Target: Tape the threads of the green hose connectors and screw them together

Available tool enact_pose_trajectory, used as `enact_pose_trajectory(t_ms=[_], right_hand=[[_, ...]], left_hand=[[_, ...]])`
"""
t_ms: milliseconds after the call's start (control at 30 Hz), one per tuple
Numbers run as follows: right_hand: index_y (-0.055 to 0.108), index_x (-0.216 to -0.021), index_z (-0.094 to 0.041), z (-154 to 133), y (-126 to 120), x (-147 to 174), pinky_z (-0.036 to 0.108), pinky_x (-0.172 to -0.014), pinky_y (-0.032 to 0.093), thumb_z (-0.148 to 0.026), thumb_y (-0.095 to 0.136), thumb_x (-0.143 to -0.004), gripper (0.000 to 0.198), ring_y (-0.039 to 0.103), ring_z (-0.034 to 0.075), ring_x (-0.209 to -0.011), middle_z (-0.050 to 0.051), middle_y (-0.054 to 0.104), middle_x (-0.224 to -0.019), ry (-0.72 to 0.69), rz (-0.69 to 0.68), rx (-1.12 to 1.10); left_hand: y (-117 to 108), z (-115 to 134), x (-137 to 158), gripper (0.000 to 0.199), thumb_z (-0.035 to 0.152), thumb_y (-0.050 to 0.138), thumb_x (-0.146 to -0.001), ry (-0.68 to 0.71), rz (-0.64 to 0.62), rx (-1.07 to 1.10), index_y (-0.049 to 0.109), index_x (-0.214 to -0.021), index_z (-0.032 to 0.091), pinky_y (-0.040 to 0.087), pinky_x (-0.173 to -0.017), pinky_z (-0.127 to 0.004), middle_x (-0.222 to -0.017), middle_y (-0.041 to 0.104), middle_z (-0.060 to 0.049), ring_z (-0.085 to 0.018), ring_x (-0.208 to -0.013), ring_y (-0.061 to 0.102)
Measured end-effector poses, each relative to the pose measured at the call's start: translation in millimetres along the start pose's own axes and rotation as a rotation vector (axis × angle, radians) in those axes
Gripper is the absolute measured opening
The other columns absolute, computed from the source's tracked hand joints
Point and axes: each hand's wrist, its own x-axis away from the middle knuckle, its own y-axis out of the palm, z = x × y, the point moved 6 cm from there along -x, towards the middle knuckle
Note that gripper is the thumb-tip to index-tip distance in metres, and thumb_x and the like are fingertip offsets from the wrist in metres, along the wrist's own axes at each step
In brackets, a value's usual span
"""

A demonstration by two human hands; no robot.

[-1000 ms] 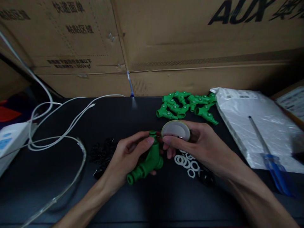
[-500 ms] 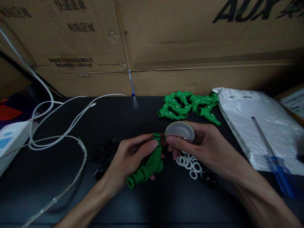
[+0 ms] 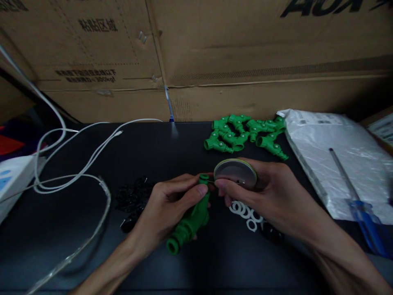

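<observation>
My left hand (image 3: 175,200) is closed around a green plastic Y-shaped hose fitting (image 3: 192,223), tilted with one branch end toward me. A black ring shows at that near end, and the other narrow end points up beside my thumb. In my right hand (image 3: 260,186) is a round pin badge (image 3: 235,171), its grey hollow back facing me. A thin metal pin runs from the badge to the fitting's upper end; whether its tip is under a ring there, I cannot tell. White ring washers (image 3: 244,209) lie beneath my right hand.
Several green fittings (image 3: 236,133) lie at the back. Small black parts (image 3: 135,200) are heaped left of my left hand. A blue-handled screwdriver (image 3: 367,221) rests on a white padded bag (image 3: 325,135) at right. White cables (image 3: 89,164) loop at left; cardboard boxes (image 3: 215,49) stand behind.
The fitting's near end has swung slightly down, and the badge has tipped a little and shifted slightly right. Both hands keep their hold. The camera view has shifted slightly.
</observation>
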Motion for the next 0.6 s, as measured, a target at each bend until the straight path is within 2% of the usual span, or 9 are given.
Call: enact_pose_trajectory(t_ms=[167, 300, 433, 600], right_hand=[[0.072, -0.078, -0.024, -2.5, 1.5, 1.0, 0.028, -0.055, 0.048, -0.044, 0.074, -0.09, 0.024, 0.062, 0.016, -0.06, -0.001, 0.069, -0.064, -0.016, 0.018, 0.003], [0.072, -0.08, -0.024, -4.2, 4.2, 2.0, 0.03, -0.057, 0.051, -0.047, 0.074, -0.089, 0.025, 0.064, 0.017, -0.062, 0.001, 0.07, -0.066, -0.024, 0.041, -0.049], [0.071, -0.082, -0.024, -3.9, 7.5, 3.7, 0.029, -0.058, 0.051, -0.045, 0.076, -0.089, 0.023, 0.064, 0.016, -0.063, 0.0, 0.069, -0.069, -0.01, 0.048, -0.104], [0.071, -0.082, -0.024, -6.7, 10.6, 2.6, 0.027, -0.06, 0.052, -0.041, 0.076, -0.09, 0.02, 0.064, 0.014, -0.064, -0.001, 0.068, -0.071, -0.021, 0.037, -0.162]], left_hand=[[3.9, 1.5, 0.5, 0.027, 0.043, 0.076, -0.084, 0.007, -0.016, 0.042, 0.084, -0.096, 0.02, 0.057, -0.037, -0.02, -0.095, 0.068, -0.007, -0.015, -0.061, 0.066], [5.3, 1.9, 2.3, 0.035, 0.045, 0.078, -0.082, -0.001, -0.001, 0.11, 0.082, -0.108, 0.021, 0.061, -0.039, -0.025, -0.096, 0.068, -0.006, -0.018, -0.066, 0.068], [5.1, 1.1, 3.4, 0.045, 0.048, 0.08, -0.081, -0.025, 0.022, 0.17, 0.078, -0.119, 0.025, 0.064, -0.044, -0.029, -0.086, 0.07, -0.003, -0.016, -0.062, 0.065], [2.5, 5.0, 4.8, 0.041, 0.05, 0.079, -0.081, -0.008, 0.091, 0.127, 0.08, -0.112, 0.024, 0.063, -0.041, -0.027, -0.094, 0.07, -0.005, -0.016, -0.063, 0.066]])
